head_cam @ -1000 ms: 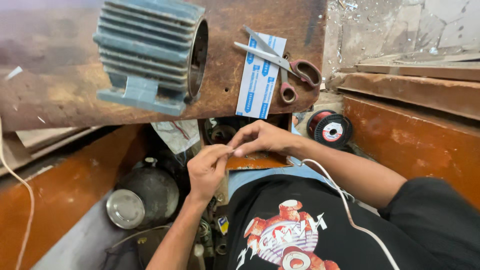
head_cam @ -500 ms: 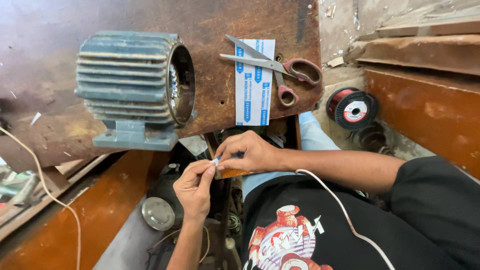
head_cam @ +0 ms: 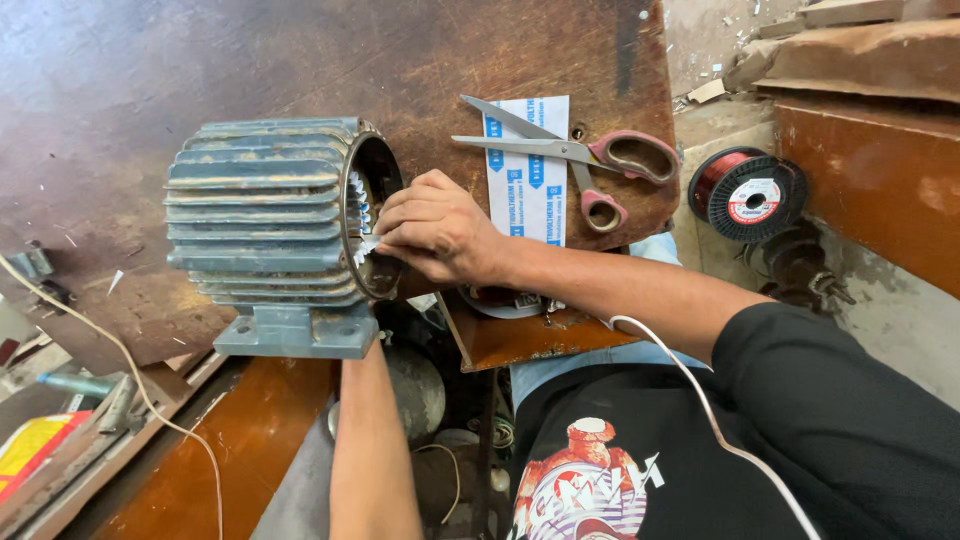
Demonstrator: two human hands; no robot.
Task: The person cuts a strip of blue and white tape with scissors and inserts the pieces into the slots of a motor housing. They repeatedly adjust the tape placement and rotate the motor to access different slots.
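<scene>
A grey-blue finned motor housing point(head_cam: 265, 225) lies on its side at the edge of a rusty metal table point(head_cam: 200, 70), its open end facing right. White paper liners point(head_cam: 357, 200) stick out of the slots inside the rim. My right hand point(head_cam: 440, 230) is at that opening, fingers pinched on a small white paper slip point(head_cam: 368, 246) against the rim. My left forearm point(head_cam: 370, 450) rises from below to the same spot; the left hand itself is hidden behind the housing's foot and my right hand.
Pink-handled scissors point(head_cam: 570, 150) lie on a white sheet with blue print point(head_cam: 530, 195) just right of my hand. A spool of copper wire point(head_cam: 750, 195) sits off the table at right. A thin white cable point(head_cam: 700, 400) runs across my black shirt.
Both hands have moved from in front of my body up to the motor housing's open end, carrying the white paper slip. The view has shifted, so the housing sits lower and nearer.
</scene>
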